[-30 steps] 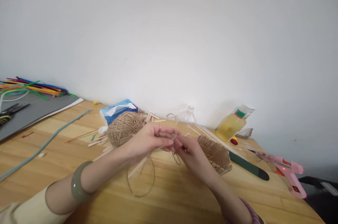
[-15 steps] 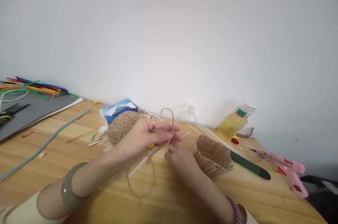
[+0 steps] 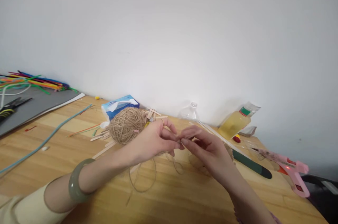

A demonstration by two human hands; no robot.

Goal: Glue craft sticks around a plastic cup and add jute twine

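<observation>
Fingertips of my left hand (image 3: pixel 160 140) and my right hand (image 3: pixel 207 148) meet in a pinch above the middle of the table. Both are closed on thin jute twine (image 3: pixel 155 178), whose loops hang down below the fingers. The exact spot where they grip it is mostly hidden by the fingers. Behind my left hand rests a ball of jute twine (image 3: pixel 126 125). A small basket made of wooden craft sticks (image 3: pixel 196 162) stands behind my right hand, which covers most of it.
A blue tissue pack (image 3: pixel 123 103), craft sticks (image 3: pixel 99 136) and a light-blue cord (image 3: pixel 50 140) lie leftward. Pliers (image 3: pixel 16 106) and colourful pipe cleaners (image 3: pixel 39 82) rest on a grey mat (image 3: pixel 52 100). At right are a yellow liquid bottle (image 3: pixel 233 123) and a pink glue gun (image 3: pixel 293 171).
My right hand has risen and turned, and now meets my left fingertips in front of the basket. The upright twine loop above my left hand is gone; a small loop hangs below.
</observation>
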